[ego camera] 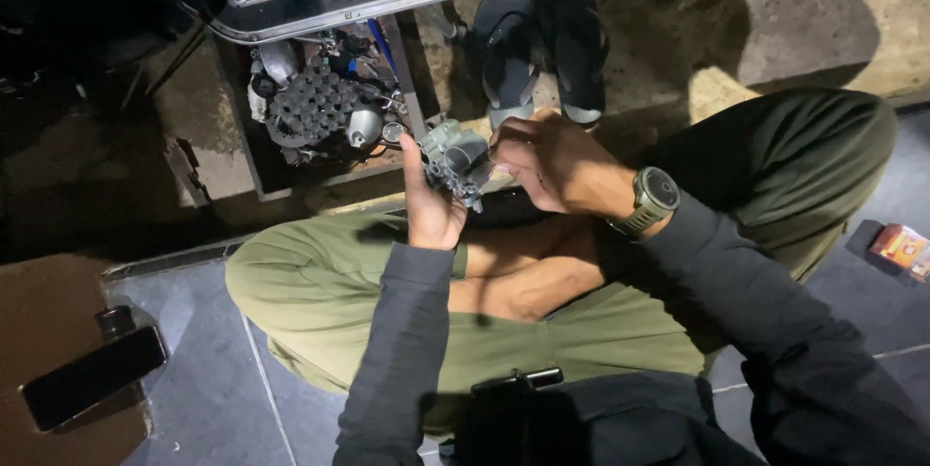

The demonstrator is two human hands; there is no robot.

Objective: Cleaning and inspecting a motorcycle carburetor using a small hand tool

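Left hand [429, 206] cradles the carburettor [453, 162] from below, fingers clamped on it, steadying it for right hand [552, 164], whose fingertips pinch its near-right side.

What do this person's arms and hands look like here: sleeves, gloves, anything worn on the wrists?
Both arms wear long dark grey sleeves reaching the wrists. The left hand and right hand are bare, with no gloves. The right wrist carries a chunky olive-green watch with a round dark face and matching strap. No rings show.
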